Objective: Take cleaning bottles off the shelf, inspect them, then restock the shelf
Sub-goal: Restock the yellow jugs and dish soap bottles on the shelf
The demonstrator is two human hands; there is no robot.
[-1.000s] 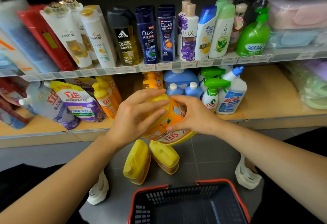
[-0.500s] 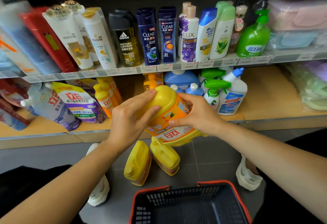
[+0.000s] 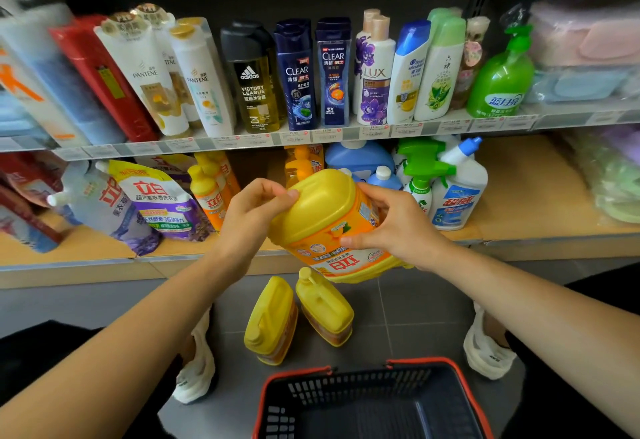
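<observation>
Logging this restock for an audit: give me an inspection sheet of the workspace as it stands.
Surface: tiled floor; wooden lower shelf.
Job's things: yellow jug held tilted before the lower shelf; two more jugs on the floor.
Clutter: red-rimmed basket on the floor.
Hands: left hand and right hand both grip the yellow jug.
Cables: nothing seen.
Surroundings: shampoo bottles on the upper shelf; spray bottles, refill pouches below.

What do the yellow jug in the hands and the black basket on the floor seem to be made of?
Yellow jug: apparently moulded opaque plastic, smooth, slightly glossy, judging by soft highlights on its top. Basket: probably rigid plastic, matte black, moulded slotted walls, red rim.
</observation>
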